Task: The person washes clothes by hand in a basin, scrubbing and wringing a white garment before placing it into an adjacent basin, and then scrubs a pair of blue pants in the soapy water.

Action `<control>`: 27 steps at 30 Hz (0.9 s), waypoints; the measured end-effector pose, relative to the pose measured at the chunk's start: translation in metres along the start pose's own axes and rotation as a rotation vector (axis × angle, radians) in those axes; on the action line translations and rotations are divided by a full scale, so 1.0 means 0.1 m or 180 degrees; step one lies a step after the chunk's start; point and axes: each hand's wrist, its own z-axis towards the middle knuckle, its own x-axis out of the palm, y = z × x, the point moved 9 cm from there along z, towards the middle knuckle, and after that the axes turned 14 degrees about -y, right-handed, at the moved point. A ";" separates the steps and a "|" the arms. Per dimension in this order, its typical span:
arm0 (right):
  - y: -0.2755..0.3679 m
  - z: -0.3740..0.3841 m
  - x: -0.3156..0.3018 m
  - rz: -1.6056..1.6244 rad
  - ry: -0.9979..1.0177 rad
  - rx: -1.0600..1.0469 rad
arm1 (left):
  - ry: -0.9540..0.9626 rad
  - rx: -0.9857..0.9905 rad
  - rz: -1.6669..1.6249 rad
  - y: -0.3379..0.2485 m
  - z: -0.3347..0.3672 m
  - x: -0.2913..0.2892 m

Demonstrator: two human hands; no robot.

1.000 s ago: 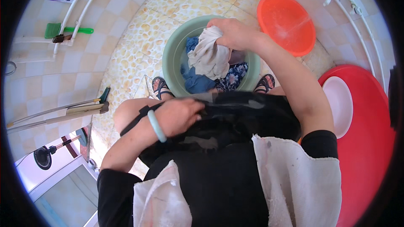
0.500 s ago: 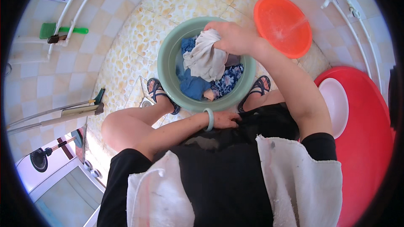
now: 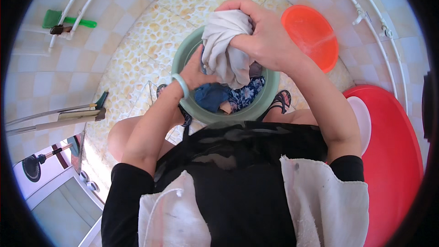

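Observation:
A bunched off-white cloth [image 3: 225,41] hangs above a green basin [image 3: 179,54], lifted in my right hand [image 3: 270,39]. The fingers of that hand are closed over the cloth's top and right side. My left hand [image 3: 195,71], with a pale bangle [image 3: 180,86] on its wrist, is at the cloth's lower left. Its thumb and fingers are apart, and some fingertips are hidden behind the fabric. In the basin lie a dark blue cloth [image 3: 212,97] and a navy floral cloth [image 3: 247,93]. A greyish-purple piece [image 3: 255,69] shows beside them.
An orange basin [image 3: 311,36] with water sits at the far right. To my right are a large red tub [image 3: 393,155] and a pale bowl [image 3: 361,121]. White pipes [image 3: 388,55] run along the tiled walls. At left hangs a green brush [image 3: 68,20], above long-handled tools [image 3: 59,121].
My right hand has raised the off-white cloth toward me and away from the other laundry. My left hand has moved from my lap up to the cloth's left side.

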 end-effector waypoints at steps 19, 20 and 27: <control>-1.80 0.32 -0.10 0.0102 -0.0902 0.0478 | -0.1440 -0.1114 0.0172 1.17 0.12 -0.17; -2.20 0.19 -0.11 -0.0658 -0.0907 0.0646 | -0.1436 -0.1137 0.0841 1.29 0.09 -0.15; -3.78 -0.36 0.32 -0.1894 -0.0354 0.1172 | -0.0214 -0.0119 0.2863 1.37 0.20 0.70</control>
